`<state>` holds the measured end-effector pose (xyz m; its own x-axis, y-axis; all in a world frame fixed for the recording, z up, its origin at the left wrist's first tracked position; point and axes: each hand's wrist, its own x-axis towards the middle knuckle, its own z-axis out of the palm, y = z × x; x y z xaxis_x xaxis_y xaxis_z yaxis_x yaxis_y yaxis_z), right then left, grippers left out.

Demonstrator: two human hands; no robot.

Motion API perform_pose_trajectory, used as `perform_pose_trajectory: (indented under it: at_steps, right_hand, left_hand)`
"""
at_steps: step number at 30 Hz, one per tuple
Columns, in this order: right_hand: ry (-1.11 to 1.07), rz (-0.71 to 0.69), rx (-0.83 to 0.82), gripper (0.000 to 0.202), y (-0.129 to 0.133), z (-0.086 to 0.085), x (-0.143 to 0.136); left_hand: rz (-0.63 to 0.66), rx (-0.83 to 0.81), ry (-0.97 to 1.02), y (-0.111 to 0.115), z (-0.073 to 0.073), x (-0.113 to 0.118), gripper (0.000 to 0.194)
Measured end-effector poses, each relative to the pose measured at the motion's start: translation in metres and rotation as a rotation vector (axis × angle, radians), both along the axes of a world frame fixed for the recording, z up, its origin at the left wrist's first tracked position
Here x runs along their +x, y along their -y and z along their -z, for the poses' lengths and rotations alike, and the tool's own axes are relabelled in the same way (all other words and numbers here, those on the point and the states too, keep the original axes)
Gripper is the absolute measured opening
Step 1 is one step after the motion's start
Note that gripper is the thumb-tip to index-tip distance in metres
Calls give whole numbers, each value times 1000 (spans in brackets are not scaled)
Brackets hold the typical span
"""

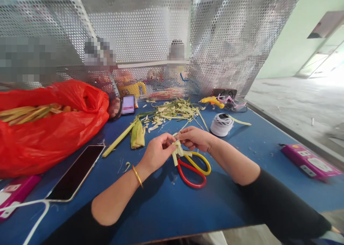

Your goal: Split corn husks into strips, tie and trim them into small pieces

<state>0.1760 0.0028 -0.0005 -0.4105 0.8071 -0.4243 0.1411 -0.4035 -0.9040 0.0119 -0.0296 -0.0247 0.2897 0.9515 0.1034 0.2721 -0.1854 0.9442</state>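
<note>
A pale, folded leaf strip (pixel 177 149), husk-like with loose ends hanging down, is between my two hands. My left hand (pixel 158 152), with a gold bangle at the wrist, pinches it from the left. My right hand (pixel 195 137) has thumb and fingers closed together at its upper right; the exact grip there is partly hidden. Beneath the strip lie scissors (pixel 192 178) with one red and one yellow handle, their blades mostly covered. A yellow-green husk bundle (pixel 137 134) and a long stalk (pixel 118 140) lie left of my hands.
Leaf scraps (pixel 174 110) are heaped at the back. A white string spool (pixel 221 125), yellow glue gun (pixel 213 101) and purple box (pixel 309 161) stand right. At left are a red bag (pixel 88 119) and phone (pixel 76 173). A perforated metal screen (pixel 142 26) closes the blue table's far edge.
</note>
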Motion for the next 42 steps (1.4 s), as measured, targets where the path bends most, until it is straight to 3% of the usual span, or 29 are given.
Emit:
perform_pose_trajectory:
  at_steps: [8,15,19,23,31,34,38,42]
  right_hand:
    - [21,28,64,22,3,8,-9]
    - [-63,279,349,27,7,4,-18]
    - [-102,228,260,26,10,2,-18]
    - [-104,348,103,28,8,3,-18]
    - [-124,413,204,27,9,3,-22]
    - [-195,331,349,24,11,8,-26]
    - [-268,252,537,26,13,14,-29]
    - [-104,287,664,26,7,11,-18]
  left_hand:
    - [139,46,-52,3,3,1,8]
    - [60,-252,202,2,2,4,19]
    - [235,-336,138,5,-2,3,18]
    - [366,-366,94,6,-3,3,18]
    - [213,-496,269,6,-4,5,33]
    - [134,-513,244,8,-3,6,35]
    - [122,-534,233,10,-1,7,30]
    - [-5,-467,303,7,-3,6,28]
